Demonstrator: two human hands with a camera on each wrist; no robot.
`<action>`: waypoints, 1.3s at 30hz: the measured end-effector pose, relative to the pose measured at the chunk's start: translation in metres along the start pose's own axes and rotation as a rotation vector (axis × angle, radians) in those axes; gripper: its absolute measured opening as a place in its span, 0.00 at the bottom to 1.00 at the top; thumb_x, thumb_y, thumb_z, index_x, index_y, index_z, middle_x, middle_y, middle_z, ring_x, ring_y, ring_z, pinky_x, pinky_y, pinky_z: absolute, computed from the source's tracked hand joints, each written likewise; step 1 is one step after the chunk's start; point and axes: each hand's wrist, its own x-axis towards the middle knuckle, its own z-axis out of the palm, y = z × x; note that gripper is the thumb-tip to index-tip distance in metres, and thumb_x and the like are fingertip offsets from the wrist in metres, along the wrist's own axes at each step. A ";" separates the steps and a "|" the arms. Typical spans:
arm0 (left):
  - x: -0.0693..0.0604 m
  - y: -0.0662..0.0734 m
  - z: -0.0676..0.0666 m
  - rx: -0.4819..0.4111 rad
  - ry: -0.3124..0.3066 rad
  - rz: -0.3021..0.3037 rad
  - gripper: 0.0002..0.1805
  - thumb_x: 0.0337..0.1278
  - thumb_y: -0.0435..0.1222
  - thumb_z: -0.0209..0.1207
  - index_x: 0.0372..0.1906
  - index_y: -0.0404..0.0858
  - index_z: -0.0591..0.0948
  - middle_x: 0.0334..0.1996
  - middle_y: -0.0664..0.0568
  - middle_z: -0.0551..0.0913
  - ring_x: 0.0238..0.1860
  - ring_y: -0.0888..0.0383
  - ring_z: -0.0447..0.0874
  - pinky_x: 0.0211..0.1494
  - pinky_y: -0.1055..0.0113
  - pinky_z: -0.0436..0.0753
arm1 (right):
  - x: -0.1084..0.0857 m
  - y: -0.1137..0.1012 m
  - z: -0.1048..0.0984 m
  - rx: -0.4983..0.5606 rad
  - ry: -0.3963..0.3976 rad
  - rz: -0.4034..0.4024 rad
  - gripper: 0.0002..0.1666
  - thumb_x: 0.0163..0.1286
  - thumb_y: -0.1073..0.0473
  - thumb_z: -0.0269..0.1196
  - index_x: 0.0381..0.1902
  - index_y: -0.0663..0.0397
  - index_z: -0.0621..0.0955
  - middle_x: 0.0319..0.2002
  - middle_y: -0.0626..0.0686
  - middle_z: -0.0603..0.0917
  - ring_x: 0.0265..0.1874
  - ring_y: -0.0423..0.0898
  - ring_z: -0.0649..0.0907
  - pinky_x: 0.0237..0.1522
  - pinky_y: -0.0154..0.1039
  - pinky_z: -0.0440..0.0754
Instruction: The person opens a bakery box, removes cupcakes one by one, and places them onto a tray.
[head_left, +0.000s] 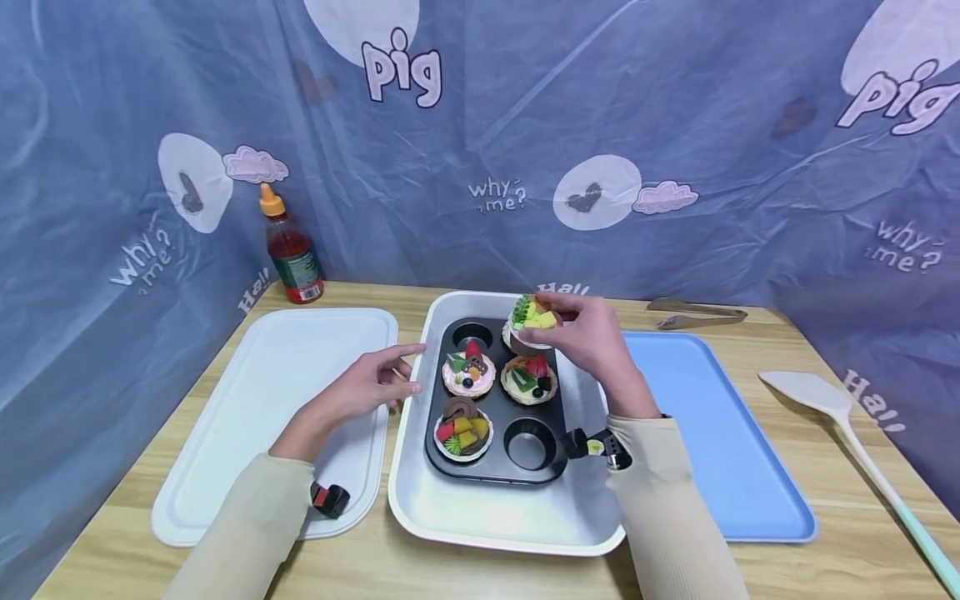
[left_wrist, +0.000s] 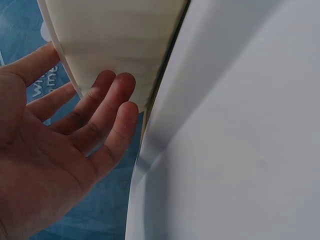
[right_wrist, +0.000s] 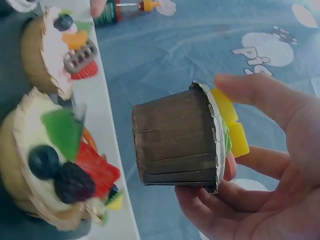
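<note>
My right hand [head_left: 592, 337] pinches a toy cupcake [head_left: 535, 317] by its top edge, with the thumb on one side and fingers on the other. In the right wrist view its brown pleated paper cup [right_wrist: 175, 140] lies sideways, with yellow cubes on top. Below is a dark muffin tin [head_left: 498, 458], bearing a pink-cream tart [head_left: 468, 375], a tart with berries [head_left: 529, 380] and a chocolate fruit cupcake [head_left: 463, 432]. The tin lies in a deep white tray [head_left: 517, 517]. My left hand [head_left: 366, 385] rests loosely extended fingers against that tray's left outer wall [left_wrist: 115, 45].
A flat white tray [head_left: 330, 333] lies at left, a blue tray [head_left: 727, 450] at right. Behind them stand a sauce bottle [head_left: 294, 258] and metal tongs [head_left: 697, 314]. A long-handled white spatula [head_left: 813, 393] is at far right. A blue curtain [head_left: 480, 242] hangs behind.
</note>
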 end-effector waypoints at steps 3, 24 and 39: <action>0.000 -0.002 -0.001 0.001 0.002 0.006 0.33 0.63 0.35 0.66 0.73 0.42 0.71 0.45 0.43 0.76 0.35 0.54 0.78 0.37 0.62 0.85 | 0.000 -0.001 -0.007 0.013 0.003 0.007 0.37 0.55 0.53 0.78 0.63 0.52 0.82 0.59 0.57 0.85 0.52 0.53 0.84 0.39 0.28 0.79; -0.001 -0.004 -0.005 0.023 -0.004 0.051 0.34 0.64 0.34 0.66 0.74 0.40 0.70 0.43 0.42 0.77 0.30 0.56 0.79 0.34 0.63 0.85 | -0.006 0.020 -0.059 -0.006 0.191 0.152 0.41 0.57 0.49 0.77 0.67 0.52 0.78 0.62 0.62 0.81 0.56 0.54 0.81 0.38 0.23 0.75; 0.000 -0.004 -0.003 0.022 -0.014 0.054 0.34 0.64 0.34 0.66 0.74 0.39 0.70 0.43 0.42 0.77 0.30 0.56 0.79 0.35 0.62 0.86 | 0.002 0.057 -0.069 0.010 0.171 0.279 0.43 0.60 0.52 0.75 0.71 0.55 0.74 0.69 0.66 0.74 0.68 0.59 0.75 0.64 0.52 0.77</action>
